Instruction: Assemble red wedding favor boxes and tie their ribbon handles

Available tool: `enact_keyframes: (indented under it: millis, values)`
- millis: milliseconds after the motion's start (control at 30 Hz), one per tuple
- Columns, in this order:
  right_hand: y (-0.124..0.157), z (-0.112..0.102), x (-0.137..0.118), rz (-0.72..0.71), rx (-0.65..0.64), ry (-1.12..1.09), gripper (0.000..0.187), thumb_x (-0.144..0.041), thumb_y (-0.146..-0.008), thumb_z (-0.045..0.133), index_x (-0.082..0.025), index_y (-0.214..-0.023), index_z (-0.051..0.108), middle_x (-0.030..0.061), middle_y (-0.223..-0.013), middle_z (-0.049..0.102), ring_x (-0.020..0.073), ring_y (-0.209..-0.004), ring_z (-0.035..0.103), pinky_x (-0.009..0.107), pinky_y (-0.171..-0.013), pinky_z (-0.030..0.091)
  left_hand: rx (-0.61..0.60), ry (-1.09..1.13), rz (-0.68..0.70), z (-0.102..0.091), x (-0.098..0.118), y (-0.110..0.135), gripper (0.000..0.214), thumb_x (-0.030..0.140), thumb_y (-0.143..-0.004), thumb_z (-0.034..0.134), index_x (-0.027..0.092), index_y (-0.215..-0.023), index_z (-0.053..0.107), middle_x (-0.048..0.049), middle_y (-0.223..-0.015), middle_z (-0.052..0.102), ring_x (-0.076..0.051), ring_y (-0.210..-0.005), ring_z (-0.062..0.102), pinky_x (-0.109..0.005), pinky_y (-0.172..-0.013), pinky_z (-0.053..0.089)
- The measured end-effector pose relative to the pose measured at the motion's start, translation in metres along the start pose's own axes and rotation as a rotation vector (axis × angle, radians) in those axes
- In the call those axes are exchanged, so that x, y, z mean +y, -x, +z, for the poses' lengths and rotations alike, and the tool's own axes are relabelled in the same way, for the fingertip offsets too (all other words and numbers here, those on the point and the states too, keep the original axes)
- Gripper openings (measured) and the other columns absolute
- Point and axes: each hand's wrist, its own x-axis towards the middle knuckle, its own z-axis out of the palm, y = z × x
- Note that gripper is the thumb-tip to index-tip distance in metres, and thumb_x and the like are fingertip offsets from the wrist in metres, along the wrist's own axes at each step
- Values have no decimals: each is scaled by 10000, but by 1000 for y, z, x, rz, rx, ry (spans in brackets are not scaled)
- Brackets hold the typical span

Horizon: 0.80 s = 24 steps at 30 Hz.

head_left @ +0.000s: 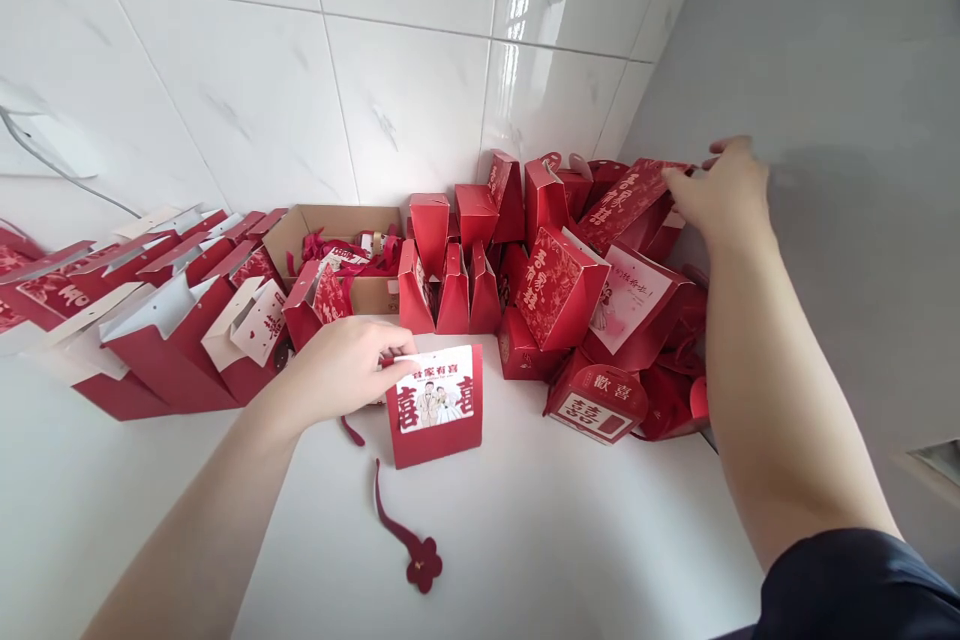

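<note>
My left hand [364, 368] pinches the top left edge of a small red gift box [439, 445], which stands upright on the white tabletop. Its white front flap shows a bride and groom and red characters. Far to the right, my right hand [724, 195] reaches over a pile of red boxes. Thumb and fingers close around the upper end of a long red gift box [630, 200] with pale lettering, lying tilted on top of the pile. In front of the left hand's box lies a dark red ribbon with a flower tag [424, 565].
Open red bags [169, 330] stand in rows at the left. A cardboard box [330, 220] holds ribbons and tags. Several closed red boxes [454, 290] stand mid-table, with a red box with a rounded top [600, 400] in front of the pile. A grey panel [840, 220] bounds the right.
</note>
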Motion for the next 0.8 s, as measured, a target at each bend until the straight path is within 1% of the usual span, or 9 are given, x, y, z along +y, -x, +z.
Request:
enact_keyframes:
  millis: [67, 167, 267, 333, 400, 467, 533, 633, 800]
  values:
    - [9, -12, -6, 63, -16, -23, 720, -473, -746, 665, 31, -1244, 534, 253, -1155, 641, 152, -987, 678, 282, -677, 413, 57, -26, -22, 4, -6, -3, 246, 393, -885, 512, 252, -828, 707, 22, -803, 724, -159, -686, 619, -260, -574, 359]
    - [35, -39, -21, -35, 57, -191, 510, -345, -834, 635, -51, -1244, 561, 221, -1278, 591, 80, -831, 688, 281, -756, 440, 135, -28, -56, 7, -12, -8, 227, 377, -870, 530, 250, -835, 715, 19, -804, 727, -161, -692, 622, -261, -572, 359]
    - [79, -72, -42, -195, 92, -356, 309, -305, -877, 602, -136, -1130, 651, 136, -1146, 689, 101, -773, 678, 262, -677, 474, 150, 52, -81, 8, -13, -10, 221, 364, -858, 543, 239, -847, 725, 15, -816, 734, -156, -692, 628, -259, -579, 380]
    - [114, -88, -59, -303, -19, -507, 195, -279, -922, 564, -166, -1013, 693, 74, -894, 732, 131, -758, 674, 270, -689, 495, 130, 115, -83, 9, -14, -11, 225, 368, -857, 549, 232, -854, 728, 12, -833, 736, -151, -697, 630, -255, -588, 396]
    - [149, -91, -76, -440, -254, -649, 137, -259, -922, 581, -190, -913, 700, 35, -829, 724, 138, -736, 661, 264, -682, 509, 120, 148, -72, 10, -15, -12, 227, 369, -858, 554, 221, -854, 725, 7, -845, 735, -148, -708, 631, -250, -593, 401]
    - [180, -78, -92, -580, -516, -758, 139, -233, -933, 563, -204, -937, 699, 38, -942, 732, 166, -854, 673, 291, -770, 531, 126, 156, -60, 12, -16, -13, 232, 371, -863, 554, 210, -848, 720, 1, -840, 731, -144, -702, 624, -246, -592, 395]
    - [205, -54, -104, -647, -677, -836, 190, -206, -952, 517, -211, -1046, 681, 56, -1061, 714, 195, -999, 656, 334, -893, 522, 137, 156, -53, 14, -19, -13, 243, 375, -871, 547, 203, -850, 718, -3, -816, 721, -136, -672, 605, -245, -586, 383]
    - [231, -13, -113, -639, -756, -861, 311, -199, -948, 505, -208, -1244, 598, 87, -1217, 663, 234, -1149, 596, 392, -982, 486, 173, 163, -50, 20, -23, -14, 261, 375, -887, 523, 208, -897, 723, -5, -810, 710, -134, -665, 588, -246, -593, 375]
    - [245, 21, -115, -499, -757, -950, 282, -251, -988, 428, -197, -1194, 613, 90, -1154, 665, 205, -1048, 627, 345, -924, 499, 235, 199, -52, 32, -27, -19, 284, 381, -930, 465, 214, -962, 693, 7, -816, 694, -128, -650, 554, -244, -613, 370]
